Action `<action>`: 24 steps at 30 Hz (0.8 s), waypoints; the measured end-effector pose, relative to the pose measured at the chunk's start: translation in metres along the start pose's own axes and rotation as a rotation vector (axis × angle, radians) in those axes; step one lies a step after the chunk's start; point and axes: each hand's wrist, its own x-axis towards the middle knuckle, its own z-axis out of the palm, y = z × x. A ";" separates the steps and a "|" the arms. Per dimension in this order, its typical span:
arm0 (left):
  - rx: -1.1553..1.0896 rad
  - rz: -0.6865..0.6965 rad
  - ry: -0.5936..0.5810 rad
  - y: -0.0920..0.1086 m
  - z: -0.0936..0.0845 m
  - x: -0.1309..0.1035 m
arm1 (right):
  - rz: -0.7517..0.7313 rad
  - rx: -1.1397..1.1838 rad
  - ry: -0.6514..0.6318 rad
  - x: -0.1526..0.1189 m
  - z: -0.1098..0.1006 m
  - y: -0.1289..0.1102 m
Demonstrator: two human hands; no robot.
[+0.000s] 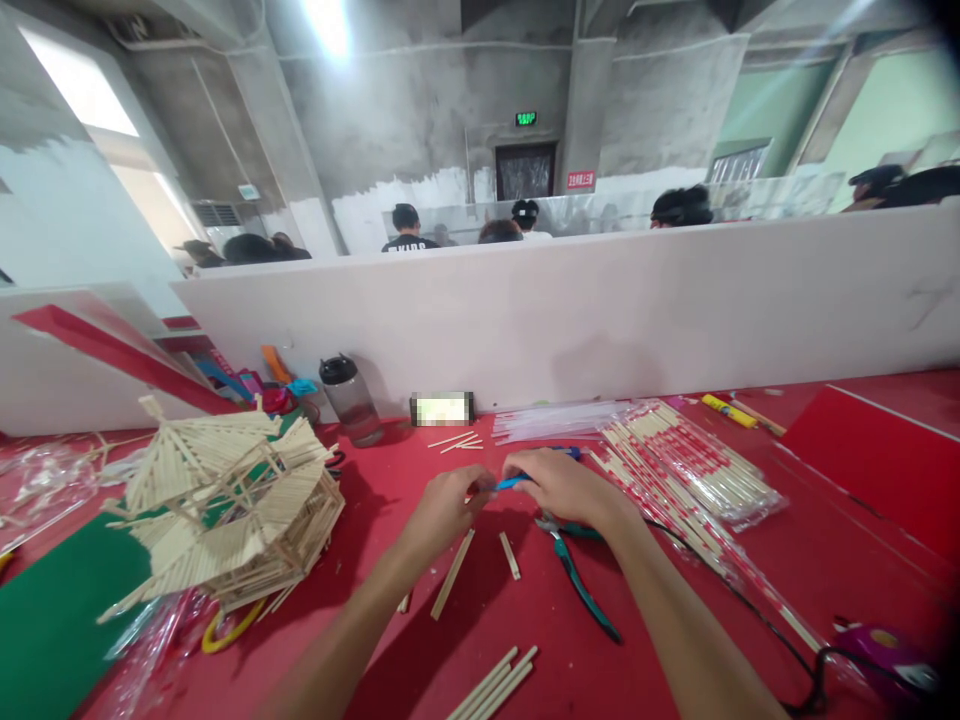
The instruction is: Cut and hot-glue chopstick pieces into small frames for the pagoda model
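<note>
My left hand [450, 500] is closed at the middle of the red table, its fingertips at the left end of a small blue item [511, 482]. Curled round the other end of that item is my right hand [553, 482]. A blue tool end [568, 453] shows just behind the right hand. Green-handled pliers [576, 585] lie below the right hand. Short wooden sticks [453, 575] rest beneath the hands, and several longer ones [495, 690] are at the front edge. Whether the left hand grips anything more is hidden.
A wooden stick model [232, 500] stands at left, beside a bottle [351, 400]. A phone [442, 409] leans on the white partition [600, 320]. Bagged sticks [697, 460], a yellow tube [729, 411] and a black cable [739, 595] are at right. People sit beyond.
</note>
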 end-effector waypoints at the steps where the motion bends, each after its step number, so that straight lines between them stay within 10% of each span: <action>1: -0.047 -0.007 0.015 -0.002 0.000 -0.002 | -0.009 -0.003 0.006 0.001 0.001 -0.002; 11: -0.377 -0.108 0.140 -0.016 -0.011 -0.023 | -0.152 -0.048 0.098 0.013 0.009 -0.025; 24: -0.252 -0.035 0.119 -0.009 -0.033 -0.024 | -0.184 -0.079 0.168 0.015 0.014 -0.032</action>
